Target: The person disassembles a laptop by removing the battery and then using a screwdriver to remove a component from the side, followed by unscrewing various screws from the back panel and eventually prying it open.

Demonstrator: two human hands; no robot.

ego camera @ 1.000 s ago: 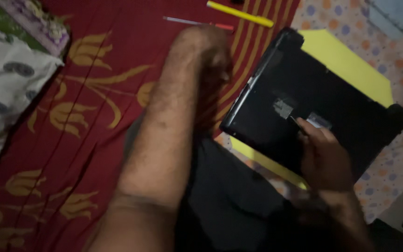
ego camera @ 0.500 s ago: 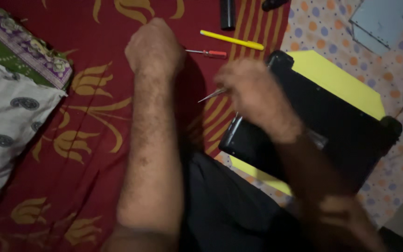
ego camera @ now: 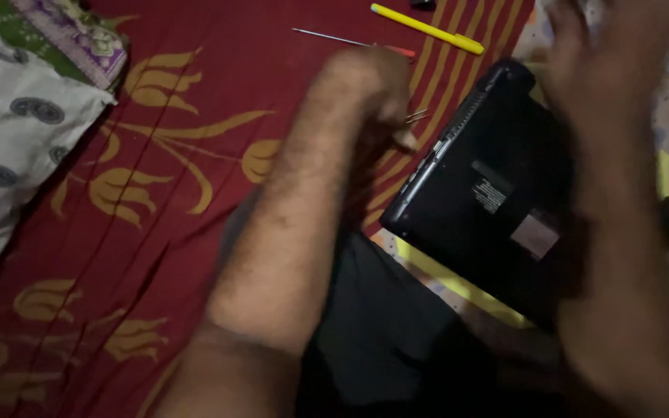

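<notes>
A black laptop [ego camera: 489, 193] lies bottom side up on a yellow sheet [ego camera: 458, 282], at the edge of a red cloth with gold flowers [ego camera: 156, 178]. My left hand [ego camera: 369, 85] is a closed fist just left of the laptop's near corner. The tips of a thin metal tool [ego camera: 416, 118] stick out from its fingers. My right hand [ego camera: 613, 54] is blurred and hangs above the laptop's right side with its fingers spread, holding nothing. My right forearm hides part of the laptop's right edge.
A yellow pen [ego camera: 427, 27] and a thin screwdriver with a red handle [ego camera: 342, 40] lie on the cloth beyond my left hand. A white patterned pillow [ego camera: 9, 139] sits at the left. Dark trousers [ego camera: 381, 340] cover my lap below.
My right hand has swung from beside my left hand over to the right, above the laptop, and opened. The thin metal tool now sits at my left hand.
</notes>
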